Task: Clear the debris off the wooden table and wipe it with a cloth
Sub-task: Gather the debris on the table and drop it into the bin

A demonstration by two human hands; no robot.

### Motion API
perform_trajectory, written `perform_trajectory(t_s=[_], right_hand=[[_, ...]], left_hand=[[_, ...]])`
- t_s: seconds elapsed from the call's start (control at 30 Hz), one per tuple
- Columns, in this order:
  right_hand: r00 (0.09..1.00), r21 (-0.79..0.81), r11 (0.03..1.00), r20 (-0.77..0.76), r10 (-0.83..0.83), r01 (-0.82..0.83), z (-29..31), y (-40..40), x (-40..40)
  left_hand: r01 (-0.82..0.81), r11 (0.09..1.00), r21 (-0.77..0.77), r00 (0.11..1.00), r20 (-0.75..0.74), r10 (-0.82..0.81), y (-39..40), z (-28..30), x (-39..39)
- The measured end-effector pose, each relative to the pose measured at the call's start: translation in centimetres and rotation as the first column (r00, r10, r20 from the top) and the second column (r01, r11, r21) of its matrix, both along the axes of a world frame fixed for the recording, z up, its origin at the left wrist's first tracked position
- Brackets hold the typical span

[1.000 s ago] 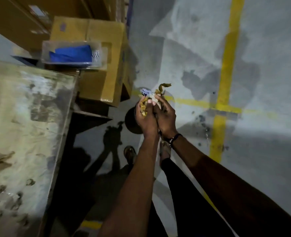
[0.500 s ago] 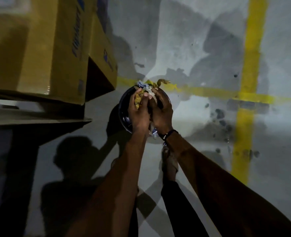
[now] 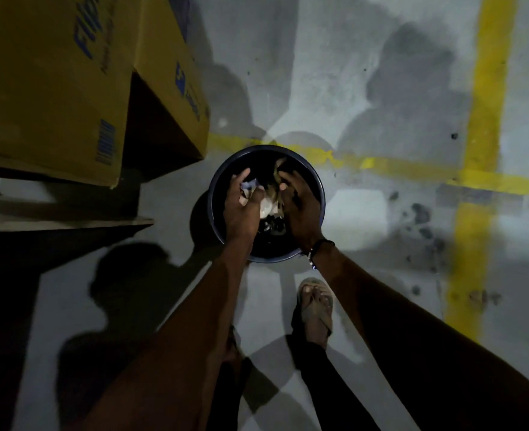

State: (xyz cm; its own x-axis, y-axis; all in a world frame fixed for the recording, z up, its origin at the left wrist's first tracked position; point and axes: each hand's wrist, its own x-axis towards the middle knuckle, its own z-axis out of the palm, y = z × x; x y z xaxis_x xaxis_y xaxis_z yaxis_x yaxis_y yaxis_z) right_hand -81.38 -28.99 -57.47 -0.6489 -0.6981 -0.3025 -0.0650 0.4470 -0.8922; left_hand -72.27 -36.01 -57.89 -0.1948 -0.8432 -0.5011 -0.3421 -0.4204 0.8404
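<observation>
I am holding both hands over the mouth of the round black bin (image 3: 317, 185) on the floor. The left hand (image 3: 241, 209) and right hand (image 3: 300, 209) are side by side, fingers (image 3: 241, 178) spreading loose and gripping nothing firmly. The debris (image 3: 267, 202), crumpled paper and dry leaf scraps, is sitting between the palms and directly below them, dropping straight into the bin. Neither hand is nearer; the release is purely downward. The cardboard box (image 3: 54, 88) is standing left of the bin.
</observation>
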Motion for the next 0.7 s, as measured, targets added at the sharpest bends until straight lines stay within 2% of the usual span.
perform_trajectory(t_s=[0.13,0.27,0.4,0.57,0.7], right_hand=[[1.0,-0.004,1.0,0.017,0.011,-0.011,2.4,0.5,-0.4],[1.0,-0.014,1.0,0.027,0.003,-0.002,7.2,0.4,-0.2],[0.995,-0.059,0.998,0.096,-0.012,0.017,15.0,-0.1,0.2],[0.986,-0.11,0.993,0.155,0.063,-0.046,26.9,0.1,2.3],[0.982,-0.162,0.979,0.123,0.143,-0.122,36.5,0.6,5.1]], left_hand=[[-0.033,0.999,0.04,0.998,-0.043,0.034,0.1,2.2,0.5],[-0.063,0.995,0.082,0.996,-0.055,0.067,0.8,8.3,1.0],[-0.115,0.99,0.085,0.989,-0.084,0.122,2.0,16.3,2.0],[-0.193,0.98,0.045,0.972,-0.125,0.197,2.7,28.0,4.0],[-0.253,0.967,0.01,0.953,-0.167,0.251,2.9,37.8,6.2]])
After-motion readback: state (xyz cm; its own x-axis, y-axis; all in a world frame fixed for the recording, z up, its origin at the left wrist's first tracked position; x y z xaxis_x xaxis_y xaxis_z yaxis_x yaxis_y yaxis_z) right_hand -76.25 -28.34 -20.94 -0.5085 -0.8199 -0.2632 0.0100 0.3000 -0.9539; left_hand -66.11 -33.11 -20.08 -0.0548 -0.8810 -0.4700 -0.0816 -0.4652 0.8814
